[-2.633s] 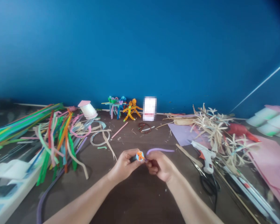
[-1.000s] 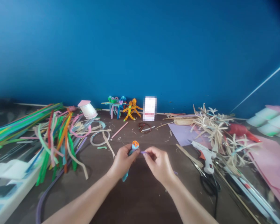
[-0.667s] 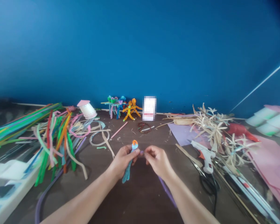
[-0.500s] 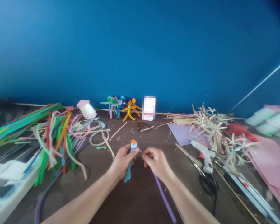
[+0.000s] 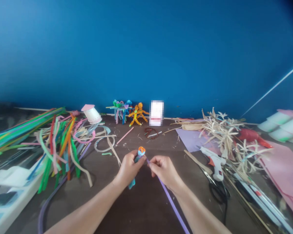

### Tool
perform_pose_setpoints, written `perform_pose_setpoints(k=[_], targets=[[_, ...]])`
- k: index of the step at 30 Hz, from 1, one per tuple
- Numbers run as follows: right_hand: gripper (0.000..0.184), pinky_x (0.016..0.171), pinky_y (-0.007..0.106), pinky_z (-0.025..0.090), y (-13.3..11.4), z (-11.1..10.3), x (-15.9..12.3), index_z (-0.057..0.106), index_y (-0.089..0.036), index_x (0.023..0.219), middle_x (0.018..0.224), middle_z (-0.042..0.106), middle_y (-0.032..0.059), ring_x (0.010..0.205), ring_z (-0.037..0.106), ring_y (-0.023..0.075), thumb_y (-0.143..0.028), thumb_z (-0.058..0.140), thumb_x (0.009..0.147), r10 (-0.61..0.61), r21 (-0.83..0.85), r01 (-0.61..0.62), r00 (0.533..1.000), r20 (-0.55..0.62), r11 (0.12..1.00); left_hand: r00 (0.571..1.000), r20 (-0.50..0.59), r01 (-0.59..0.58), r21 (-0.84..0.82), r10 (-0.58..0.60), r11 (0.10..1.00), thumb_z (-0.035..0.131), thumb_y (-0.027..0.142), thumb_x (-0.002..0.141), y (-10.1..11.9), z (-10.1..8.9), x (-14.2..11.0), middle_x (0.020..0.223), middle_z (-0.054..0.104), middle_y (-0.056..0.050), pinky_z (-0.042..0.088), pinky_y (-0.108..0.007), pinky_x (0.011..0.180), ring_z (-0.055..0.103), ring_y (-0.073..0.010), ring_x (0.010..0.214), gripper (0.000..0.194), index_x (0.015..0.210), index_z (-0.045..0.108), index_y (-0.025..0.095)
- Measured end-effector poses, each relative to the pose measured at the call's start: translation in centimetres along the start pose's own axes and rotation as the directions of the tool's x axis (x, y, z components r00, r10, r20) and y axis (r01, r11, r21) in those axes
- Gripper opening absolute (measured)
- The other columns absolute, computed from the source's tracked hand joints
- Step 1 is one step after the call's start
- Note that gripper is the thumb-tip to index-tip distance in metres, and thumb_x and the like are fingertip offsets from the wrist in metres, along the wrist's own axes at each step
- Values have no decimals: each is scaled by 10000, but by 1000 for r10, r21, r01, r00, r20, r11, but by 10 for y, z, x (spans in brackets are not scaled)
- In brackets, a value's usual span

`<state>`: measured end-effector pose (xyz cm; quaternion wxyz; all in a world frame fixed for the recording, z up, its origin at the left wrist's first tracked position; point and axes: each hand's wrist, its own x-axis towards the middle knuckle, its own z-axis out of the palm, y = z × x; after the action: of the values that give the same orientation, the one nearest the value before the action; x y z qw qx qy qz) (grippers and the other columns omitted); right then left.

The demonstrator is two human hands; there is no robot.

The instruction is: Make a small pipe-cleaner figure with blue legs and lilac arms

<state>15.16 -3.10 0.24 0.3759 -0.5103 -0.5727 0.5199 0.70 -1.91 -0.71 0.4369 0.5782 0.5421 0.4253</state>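
In the middle of the table my left hand (image 5: 131, 165) is closed around a light-blue pipe-cleaner figure (image 5: 141, 152) with an orange top. Its blue lower end (image 5: 132, 183) sticks out beneath my fingers. Close by on the right, my right hand (image 5: 163, 167) pinches a purple pipe cleaner (image 5: 172, 203). One end of that strand reaches the figure at my left thumb, and the long rest trails down past my right wrist. How the strand is fixed at the figure is hidden by my fingers.
Left lie many coloured pipe cleaners (image 5: 55, 139) and a white power strip (image 5: 19, 203). Small pipe-cleaner figures (image 5: 135, 115) stand along the blue wall. To the right are a glue gun (image 5: 217, 165), scissors (image 5: 213, 187), straw-like stars (image 5: 224, 133) and pink sheets (image 5: 283, 172).
The figure in my left hand has tilted, with its orange top slightly to the right and its lower end less visible. Both hands keep their grips.
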Motion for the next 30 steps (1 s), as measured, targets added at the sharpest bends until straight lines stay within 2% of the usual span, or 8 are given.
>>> perform_pose_setpoints(k=[4, 8, 12, 15, 21, 25, 30], targets=[[119, 382, 169, 264, 0, -4, 3, 516, -156, 540, 382, 449, -62, 359, 379, 53, -178, 499, 655, 19, 35, -17, 998, -61, 999, 998, 48, 28, -35, -26, 999, 556, 358, 682, 2, -1, 1, 462, 401, 60, 301, -187, 396, 381, -77, 394, 207, 636, 528, 158], [108, 387, 174, 251, 1, -8, 7, 526, -150, 537, 380, 425, -72, 362, 356, 49, -162, 493, 639, 24, 87, -17, 996, -82, 996, 982, 183, 60, -90, -43, 994, 577, 332, 666, 4, -4, 3, 450, 411, 56, 282, -184, 404, 361, -69, 407, 188, 627, 554, 148], [117, 361, 166, 243, 2, -10, 9, 525, -152, 548, 383, 457, -69, 332, 351, 43, -180, 484, 654, 75, 103, -75, 997, 10, 992, 936, 327, 245, -331, -133, 911, 598, 323, 662, 5, -6, 5, 457, 412, 56, 278, -175, 396, 326, -48, 395, 196, 621, 557, 136], [133, 330, 159, 244, 3, -10, 10, 509, -157, 561, 414, 506, -57, 301, 367, 41, -208, 478, 680, 109, 69, -115, 990, 86, 991, 909, 376, 350, -448, -182, 823, 626, 319, 648, 4, -7, 6, 465, 410, 56, 267, -163, 382, 321, -37, 396, 204, 626, 558, 128], [178, 367, 149, 338, 6, -8, 8, 512, -154, 586, 490, 549, -34, 354, 476, 58, -266, 496, 724, 65, 0, -65, 995, 77, 998, 902, 364, 398, -497, -231, 771, 699, 252, 558, 3, -5, 6, 454, 424, 67, 262, -161, 373, 334, -34, 388, 214, 631, 536, 134], [188, 384, 152, 364, 3, -4, 4, 522, -151, 585, 511, 564, -25, 370, 496, 62, -253, 486, 739, 33, -28, -30, 991, 126, 999, 934, 277, 338, -486, -225, 806, 692, 270, 566, 4, -2, 5, 487, 476, 47, 269, -166, 379, 370, -41, 401, 211, 638, 555, 127], [178, 366, 148, 356, 3, -1, -1, 558, -139, 687, 509, 543, -33, 360, 498, 64, -247, 440, 764, 82, 36, -93, 971, 227, 995, 970, 180, 225, -407, -164, 885, 635, 288, 632, 7, 1, 2, 463, 462, 43, 308, -177, 406, 430, -72, 433, 185, 697, 594, 120]])
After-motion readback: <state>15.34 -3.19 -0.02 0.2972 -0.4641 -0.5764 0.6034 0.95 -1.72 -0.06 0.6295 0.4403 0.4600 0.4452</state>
